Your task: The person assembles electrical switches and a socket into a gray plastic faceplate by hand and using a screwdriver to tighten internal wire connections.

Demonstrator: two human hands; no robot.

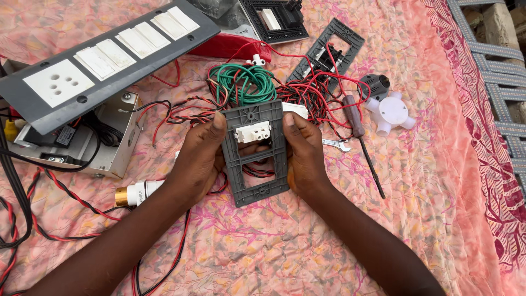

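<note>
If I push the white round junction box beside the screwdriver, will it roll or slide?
The white junction box probably slides rather than rolls: it seems to lie flat, and its stubby outlets would catch the wrinkled cloth. Plastic and hollow-looking, so likely light.

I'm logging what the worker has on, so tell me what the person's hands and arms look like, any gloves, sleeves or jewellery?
Both are bare: the left hand and right hand wear no gloves, rings or watch. The forearms show no sleeves or bands as far as the picture's bottom edge. Fingernails look short and unpainted.
</note>
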